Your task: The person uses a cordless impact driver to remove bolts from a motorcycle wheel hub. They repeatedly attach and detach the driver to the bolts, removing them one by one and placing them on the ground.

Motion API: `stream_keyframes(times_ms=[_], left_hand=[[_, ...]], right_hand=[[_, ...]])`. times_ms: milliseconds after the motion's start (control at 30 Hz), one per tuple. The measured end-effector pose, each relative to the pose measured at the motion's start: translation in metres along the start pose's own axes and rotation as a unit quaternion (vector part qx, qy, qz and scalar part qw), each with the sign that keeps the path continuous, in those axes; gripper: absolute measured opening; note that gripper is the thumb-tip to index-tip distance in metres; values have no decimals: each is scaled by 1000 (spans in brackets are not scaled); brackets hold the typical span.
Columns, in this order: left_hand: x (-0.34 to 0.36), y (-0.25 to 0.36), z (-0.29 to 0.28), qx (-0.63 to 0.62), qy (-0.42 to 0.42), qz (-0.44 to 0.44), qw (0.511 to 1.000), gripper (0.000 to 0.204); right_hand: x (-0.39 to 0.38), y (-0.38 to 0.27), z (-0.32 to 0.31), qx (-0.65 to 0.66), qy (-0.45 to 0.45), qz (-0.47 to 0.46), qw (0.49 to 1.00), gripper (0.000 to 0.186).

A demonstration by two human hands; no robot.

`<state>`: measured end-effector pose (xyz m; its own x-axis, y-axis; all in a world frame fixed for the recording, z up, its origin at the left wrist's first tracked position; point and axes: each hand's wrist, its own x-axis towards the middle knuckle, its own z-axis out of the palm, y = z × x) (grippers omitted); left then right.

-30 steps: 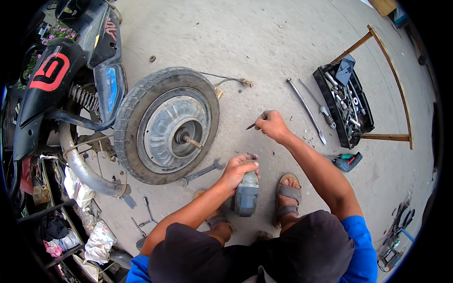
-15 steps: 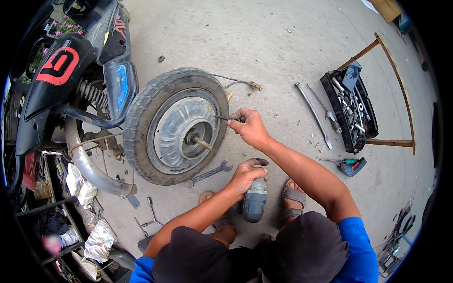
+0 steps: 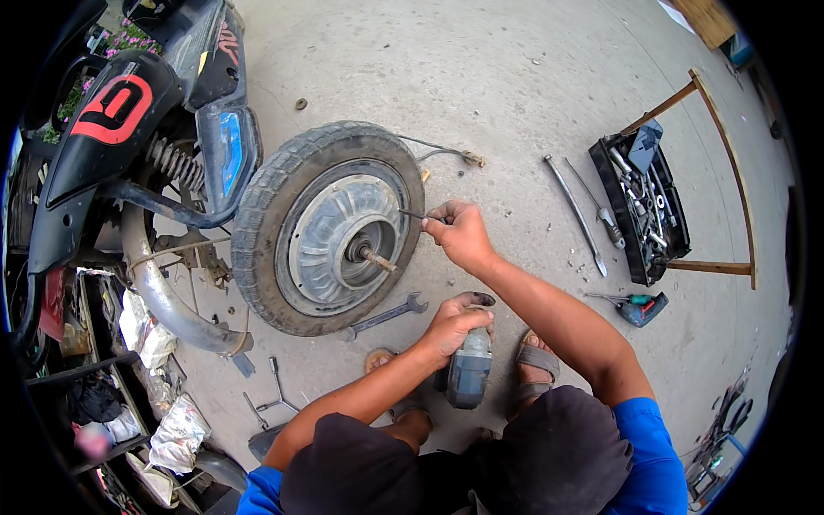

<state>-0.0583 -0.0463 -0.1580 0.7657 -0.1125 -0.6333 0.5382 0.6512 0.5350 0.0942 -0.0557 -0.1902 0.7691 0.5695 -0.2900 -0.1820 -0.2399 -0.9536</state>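
grey concrete ground (image 3: 481, 77) fills the view, dusty and bare in its upper part. at the left stands a black scooter (image 3: 112, 146) with a red mark on its body, a coil spring and a bent metal pipe below it. its wheel (image 3: 330, 227) lies just beside it, tyre on, with a ribbed silver hub and a short axle stub sticking out of the middle. well to the right sits a black tool tray (image 3: 644, 202) full of sockets and bits, resting against a thin wooden frame (image 3: 730, 172). two long metal bars (image 3: 579, 215) lie between the wheel and the tray. a small green and red power tool (image 3: 639, 307) lies near the tray's lower corner. a spanner (image 3: 386, 316) lies on the ground touching the lower edge of the tyre, and a cross-shaped wrench (image 3: 273, 390) lies lower left.

the left hand (image 3: 459, 322) is closed around the top of a grey power tool (image 3: 468, 369) that stands upright on the ground between the person's sandalled feet. the right hand (image 3: 459, 232) is pinched with fingers together on a thin metal rod (image 3: 416, 215), whose tip reaches over the wheel's rim at the right side of the hub.
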Motion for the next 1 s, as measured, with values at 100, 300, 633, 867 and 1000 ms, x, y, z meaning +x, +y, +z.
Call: stream_keyframes(times_ms=[100, 300, 633, 867, 1000], left_hand=[[0, 0, 0, -7, -1, 1, 1000, 41], [0, 1, 1, -9, -1, -1, 1000, 41], [2, 1, 0, -19, -1, -5, 1000, 40], [3, 1, 0, -26, -1, -8, 1000, 39], [3, 0, 0, -14, -4, -3, 1000, 37]], right_hand=[[-4, 1, 2, -127, 16, -111, 986, 16], [-7, -11, -2, -240, 4, -193, 951, 17], [-16, -18, -25, -227, -123, -126, 958, 57], [-8, -25, -24, -261, -154, -122, 945, 68], [2, -22, -23, -280, -184, -125, 934, 71]])
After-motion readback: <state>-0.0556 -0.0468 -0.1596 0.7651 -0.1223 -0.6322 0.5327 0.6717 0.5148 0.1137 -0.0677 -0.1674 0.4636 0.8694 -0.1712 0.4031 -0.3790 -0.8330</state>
